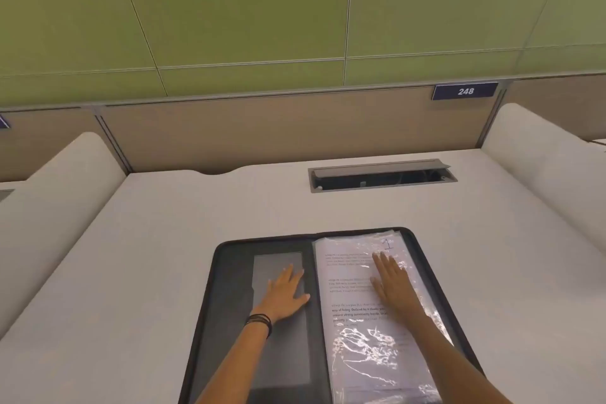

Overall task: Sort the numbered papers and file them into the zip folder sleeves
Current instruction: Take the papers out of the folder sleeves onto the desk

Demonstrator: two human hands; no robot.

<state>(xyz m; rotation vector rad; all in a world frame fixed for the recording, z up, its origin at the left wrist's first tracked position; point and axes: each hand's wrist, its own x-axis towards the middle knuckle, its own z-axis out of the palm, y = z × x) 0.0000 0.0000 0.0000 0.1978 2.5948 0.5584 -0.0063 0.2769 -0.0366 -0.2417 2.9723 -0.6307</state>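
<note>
Hands lie flat on a black folder [229, 289] that is open on the white counter [164, 239], close to its near edge. The left hand [285, 292], with dark bands [260, 321] on its wrist, rests with straight, spread fingers on the grey pocket [278, 261] in the folder's left half. The right hand [392, 285] rests with straight fingers on the top paper [351, 285], which sits in a shiny clear sleeve [377, 348] on the right half.
</note>
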